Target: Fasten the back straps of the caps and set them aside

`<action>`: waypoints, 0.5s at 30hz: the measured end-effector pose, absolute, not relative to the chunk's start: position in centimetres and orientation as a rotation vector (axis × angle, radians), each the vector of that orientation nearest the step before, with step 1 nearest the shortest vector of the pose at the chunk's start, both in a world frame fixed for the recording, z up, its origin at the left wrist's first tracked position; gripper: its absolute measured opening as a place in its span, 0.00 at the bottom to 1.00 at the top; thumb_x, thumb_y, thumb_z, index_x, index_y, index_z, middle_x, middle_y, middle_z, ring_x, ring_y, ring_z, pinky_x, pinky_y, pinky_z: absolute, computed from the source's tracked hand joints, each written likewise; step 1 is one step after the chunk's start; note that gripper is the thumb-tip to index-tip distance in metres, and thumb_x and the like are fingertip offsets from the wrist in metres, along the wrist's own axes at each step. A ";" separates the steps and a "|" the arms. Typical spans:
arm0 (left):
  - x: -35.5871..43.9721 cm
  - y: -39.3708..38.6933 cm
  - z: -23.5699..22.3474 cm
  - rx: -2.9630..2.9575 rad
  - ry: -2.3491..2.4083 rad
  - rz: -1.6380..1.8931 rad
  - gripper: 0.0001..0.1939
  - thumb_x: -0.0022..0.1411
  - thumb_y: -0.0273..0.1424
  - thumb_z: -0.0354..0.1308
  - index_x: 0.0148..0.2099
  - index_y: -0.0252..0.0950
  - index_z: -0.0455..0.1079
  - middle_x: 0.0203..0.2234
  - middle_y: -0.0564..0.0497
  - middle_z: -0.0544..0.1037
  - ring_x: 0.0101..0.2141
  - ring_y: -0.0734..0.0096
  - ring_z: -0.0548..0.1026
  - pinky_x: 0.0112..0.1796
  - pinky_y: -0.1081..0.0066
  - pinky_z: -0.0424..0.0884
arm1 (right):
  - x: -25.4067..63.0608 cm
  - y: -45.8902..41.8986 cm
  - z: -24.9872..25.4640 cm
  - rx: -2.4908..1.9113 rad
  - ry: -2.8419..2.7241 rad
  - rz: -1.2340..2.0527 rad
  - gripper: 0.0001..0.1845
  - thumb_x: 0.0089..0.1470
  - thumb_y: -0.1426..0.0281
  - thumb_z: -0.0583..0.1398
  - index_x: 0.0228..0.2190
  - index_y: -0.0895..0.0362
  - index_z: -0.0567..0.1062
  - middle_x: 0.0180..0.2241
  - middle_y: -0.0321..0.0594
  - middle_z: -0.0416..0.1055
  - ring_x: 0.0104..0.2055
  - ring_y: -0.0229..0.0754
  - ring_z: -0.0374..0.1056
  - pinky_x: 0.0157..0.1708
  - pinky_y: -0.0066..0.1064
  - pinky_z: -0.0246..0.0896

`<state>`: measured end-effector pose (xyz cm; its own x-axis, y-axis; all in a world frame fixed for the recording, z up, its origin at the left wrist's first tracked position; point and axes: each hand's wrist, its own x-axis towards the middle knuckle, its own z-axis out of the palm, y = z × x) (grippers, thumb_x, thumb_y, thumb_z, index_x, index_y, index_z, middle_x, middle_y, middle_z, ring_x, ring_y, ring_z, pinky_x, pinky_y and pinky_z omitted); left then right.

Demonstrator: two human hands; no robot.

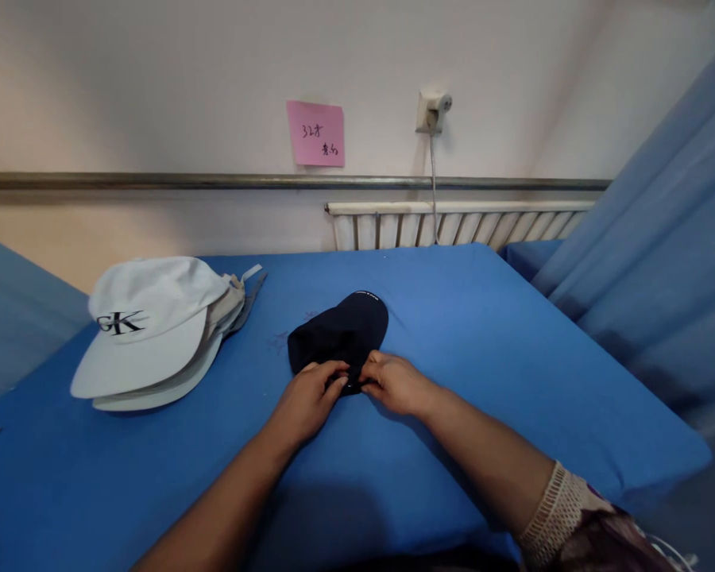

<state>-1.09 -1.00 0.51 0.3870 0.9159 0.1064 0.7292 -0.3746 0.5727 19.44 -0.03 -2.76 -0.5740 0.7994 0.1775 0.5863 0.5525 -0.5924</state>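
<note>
A dark navy or black baseball cap (pixel 341 326) lies on the blue table in front of me, its brim pointing up and to the right, with small white lettering along the brim's edge. My left hand (pixel 313 395) pinches the cap's near edge from the left. From the right, my right hand (pixel 398 383) pinches the same edge a short way off. Between the two hands a small shiny spot shows at the cap's near edge, too small to make out. The fingertips partly cover that edge.
A stack of caps, topped by a white cap (pixel 155 310) with black letters, stands on the table (pixel 482 334) at left. Behind are a radiator (pixel 458 226), a rail (pixel 214 182), a pink note (pixel 315 135) and a socket with plug (pixel 432 111). Blue curtains (pixel 661 199) hang at the right.
</note>
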 end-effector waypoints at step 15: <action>-1.8 -0.5 2.0 1.865 1.392 0.549 0.16 0.59 0.42 0.52 0.27 0.36 0.68 0.24 0.53 0.73 0.27 0.70 0.70 0.30 0.71 0.64 | 19.2 -0.4 -2.5 -1.183 -2.315 0.663 0.04 0.56 0.72 0.61 0.36 0.56 0.76 0.36 0.38 0.69 0.37 0.37 0.66 0.38 0.29 0.61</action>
<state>-1.80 -0.52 2.05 0.3221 0.9427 -0.0868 0.6297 -0.1449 0.7632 19.23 -0.39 -2.48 -0.5279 0.8310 0.1753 0.6123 0.5155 -0.5995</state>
